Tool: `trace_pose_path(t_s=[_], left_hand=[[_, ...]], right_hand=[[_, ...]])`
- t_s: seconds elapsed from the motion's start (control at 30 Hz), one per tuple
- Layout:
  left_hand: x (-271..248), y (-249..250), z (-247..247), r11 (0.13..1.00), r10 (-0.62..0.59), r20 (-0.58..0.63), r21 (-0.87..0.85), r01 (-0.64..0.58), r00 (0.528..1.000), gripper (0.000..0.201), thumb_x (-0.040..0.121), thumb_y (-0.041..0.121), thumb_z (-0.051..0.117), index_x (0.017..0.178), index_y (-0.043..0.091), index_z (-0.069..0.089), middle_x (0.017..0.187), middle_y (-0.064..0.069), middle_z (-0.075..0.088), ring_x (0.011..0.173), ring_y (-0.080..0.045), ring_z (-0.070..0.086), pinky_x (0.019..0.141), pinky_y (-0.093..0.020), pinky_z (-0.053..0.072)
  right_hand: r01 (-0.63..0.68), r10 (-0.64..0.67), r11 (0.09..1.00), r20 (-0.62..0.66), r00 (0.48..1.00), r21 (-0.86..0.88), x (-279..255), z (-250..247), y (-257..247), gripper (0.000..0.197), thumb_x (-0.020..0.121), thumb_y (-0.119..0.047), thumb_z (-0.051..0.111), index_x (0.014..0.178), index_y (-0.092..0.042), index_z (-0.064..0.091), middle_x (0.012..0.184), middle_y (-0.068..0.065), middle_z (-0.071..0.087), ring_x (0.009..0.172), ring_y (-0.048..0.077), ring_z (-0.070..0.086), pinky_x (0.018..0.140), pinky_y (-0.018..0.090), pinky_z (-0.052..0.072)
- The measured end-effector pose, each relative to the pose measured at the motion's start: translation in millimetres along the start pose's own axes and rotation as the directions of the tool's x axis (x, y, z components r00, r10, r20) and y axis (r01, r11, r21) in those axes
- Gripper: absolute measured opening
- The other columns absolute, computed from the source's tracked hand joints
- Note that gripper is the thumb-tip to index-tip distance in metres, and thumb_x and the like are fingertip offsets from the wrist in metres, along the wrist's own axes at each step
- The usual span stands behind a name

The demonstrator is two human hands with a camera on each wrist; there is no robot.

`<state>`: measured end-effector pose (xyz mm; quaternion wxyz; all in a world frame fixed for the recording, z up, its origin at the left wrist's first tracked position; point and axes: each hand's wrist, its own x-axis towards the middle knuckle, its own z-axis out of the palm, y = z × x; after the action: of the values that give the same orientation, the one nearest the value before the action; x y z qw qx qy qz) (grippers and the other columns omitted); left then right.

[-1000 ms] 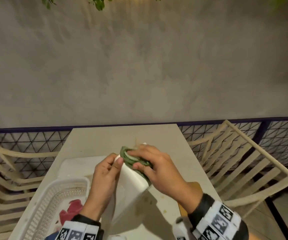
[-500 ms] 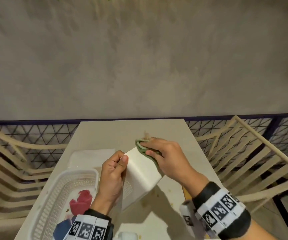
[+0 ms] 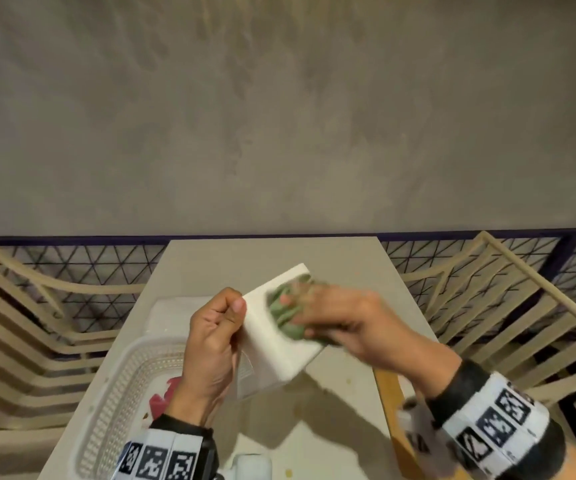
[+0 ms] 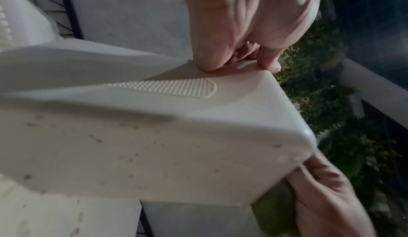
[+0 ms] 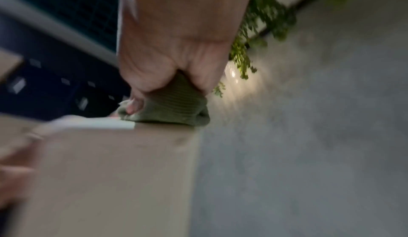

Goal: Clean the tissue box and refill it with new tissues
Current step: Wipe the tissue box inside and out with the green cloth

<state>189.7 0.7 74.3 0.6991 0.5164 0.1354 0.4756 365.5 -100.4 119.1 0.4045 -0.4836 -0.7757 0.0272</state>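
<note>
A white plastic tissue box [image 3: 279, 344] is held tilted above the table, its side speckled with small stains [image 4: 154, 144]. My left hand [image 3: 215, 336] grips its left edge, thumb and fingers pinching near a textured panel [image 4: 172, 90]. My right hand [image 3: 342, 318] clutches a crumpled green cloth [image 3: 286, 313] and presses it on the box's upper face; the cloth [image 5: 174, 108] sits at the box's top edge [image 5: 123, 171] in the right wrist view. The right hand is motion-blurred.
A white perforated basket [image 3: 123, 386] holding red and blue items stands at the table's near left. A flat white tissue pack [image 3: 172, 313] lies behind it. Cream slatted chairs [image 3: 508, 306] flank the table [image 3: 272, 258]. A railing and grey wall lie beyond.
The right hand has swept the cloth from the box's far top corner down across its upper face. The left hand keeps its hold, and the box has tilted a little.
</note>
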Motion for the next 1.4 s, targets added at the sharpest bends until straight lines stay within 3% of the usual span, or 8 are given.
trace_pose_path(t_s=[0.1, 0.23, 0.4, 0.83, 1.0, 1.13, 1.27, 1.4], left_hand=[[1.3, -6.7, 10.9, 0.999, -0.005, -0.026, 0.045, 0.006, 1.0, 0.037, 0.065, 0.05, 0.076, 0.057, 0.021, 0.055, 0.06, 0.002, 0.05, 0.06, -0.011, 0.043, 0.055, -0.021, 0.036], [8.2, -8.8, 6.6, 0.997, -0.036, -0.09, -0.077, 0.029, 0.995, 0.023, 0.075, 0.014, 0.059, 0.054, 0.021, 0.055, 0.066, -0.01, 0.053, 0.069, -0.021, 0.05, 0.063, -0.029, 0.044], [14.3, -12.7, 8.7, 0.996, -0.075, -0.16, -0.054, 0.068, 0.984, 0.025, 0.078, 0.025, 0.062, 0.055, 0.021, 0.054, 0.069, -0.009, 0.043, 0.067, -0.017, 0.041, 0.065, -0.031, 0.035], [15.2, -13.7, 6.5, 0.976, -0.152, -0.187, -0.181, 0.118, 0.971, 0.025, 0.079, 0.018, 0.055, 0.054, 0.019, 0.055, 0.058, -0.002, 0.054, 0.059, -0.017, 0.052, 0.063, -0.032, 0.046], [8.3, -13.5, 6.2, 0.987, -0.101, -0.222, -0.144, 0.07, 0.97, 0.023, 0.078, 0.018, 0.052, 0.055, 0.016, 0.052, 0.057, 0.0, 0.05, 0.061, -0.013, 0.047, 0.064, -0.03, 0.039], [3.4, -12.0, 3.8, 0.98, -0.08, -0.19, -0.192, 0.043, 0.978, 0.02, 0.073, 0.025, 0.063, 0.057, 0.015, 0.059, 0.057, -0.003, 0.057, 0.057, -0.013, 0.057, 0.058, -0.022, 0.052], [-2.7, -13.9, 7.6, 0.992, -0.061, -0.185, -0.117, 0.04, 0.981, 0.029, 0.072, 0.03, 0.073, 0.06, 0.014, 0.052, 0.065, -0.007, 0.05, 0.063, -0.013, 0.05, 0.062, -0.024, 0.045], [-3.6, -9.6, 15.7, 0.982, -0.021, -0.212, -0.187, -0.019, 0.977, 0.023, 0.078, 0.019, 0.054, 0.058, 0.014, 0.065, 0.063, -0.005, 0.068, 0.061, -0.015, 0.064, 0.061, -0.022, 0.055]], right_hand=[[-0.13, 0.118, 0.987, -0.121, 0.986, -0.096, 18.1, -0.5, 4.2, 0.021, 0.08, -0.018, 0.067, 0.098, -0.01, 0.074, 0.102, 0.004, 0.073, 0.1, 0.011, 0.062, 0.091, 0.028, 0.047], [0.153, -0.151, 0.988, 0.072, 0.986, -0.01, 3.2, 19.3, -13.5, 0.019, 0.083, -0.017, 0.068, 0.096, -0.005, 0.073, 0.107, 0.01, 0.071, 0.11, 0.02, 0.061, 0.1, 0.033, 0.045], [-0.094, 0.083, 0.988, -0.092, 0.992, -0.124, 13.0, 5.7, 10.9, 0.022, 0.079, -0.02, 0.066, 0.098, -0.011, 0.074, 0.099, 0.003, 0.073, 0.097, 0.011, 0.062, 0.088, 0.03, 0.049], [0.156, -0.157, 0.988, 0.184, 0.97, 0.02, -7.2, 27.0, -17.7, 0.021, 0.089, -0.019, 0.059, 0.097, -0.005, 0.073, 0.107, 0.011, 0.071, 0.113, 0.022, 0.058, 0.102, 0.033, 0.043], [-0.126, 0.119, 0.987, -0.071, 0.99, -0.095, -0.7, 5.1, 8.7, 0.025, 0.083, -0.025, 0.063, 0.099, -0.01, 0.074, 0.101, 0.007, 0.073, 0.101, 0.012, 0.061, 0.094, 0.028, 0.047], [0.093, -0.085, 0.992, 0.087, 0.993, -0.089, -9.1, 29.1, -14.3, 0.02, 0.085, -0.021, 0.064, 0.098, -0.008, 0.073, 0.104, 0.008, 0.072, 0.105, 0.019, 0.061, 0.101, 0.028, 0.043], [-0.211, 0.191, 0.972, -0.183, 0.964, -0.098, 3.8, 4.1, 8.2, 0.024, 0.081, -0.024, 0.064, 0.1, -0.013, 0.073, 0.104, 0.003, 0.072, 0.101, 0.007, 0.059, 0.092, 0.024, 0.045], [-0.015, 0.011, 0.996, -0.047, 0.999, -0.091, 5.1, 39.7, -22.4, 0.023, 0.085, -0.027, 0.062, 0.1, -0.012, 0.073, 0.107, 0.003, 0.071, 0.103, 0.016, 0.062, 0.095, 0.028, 0.046]])
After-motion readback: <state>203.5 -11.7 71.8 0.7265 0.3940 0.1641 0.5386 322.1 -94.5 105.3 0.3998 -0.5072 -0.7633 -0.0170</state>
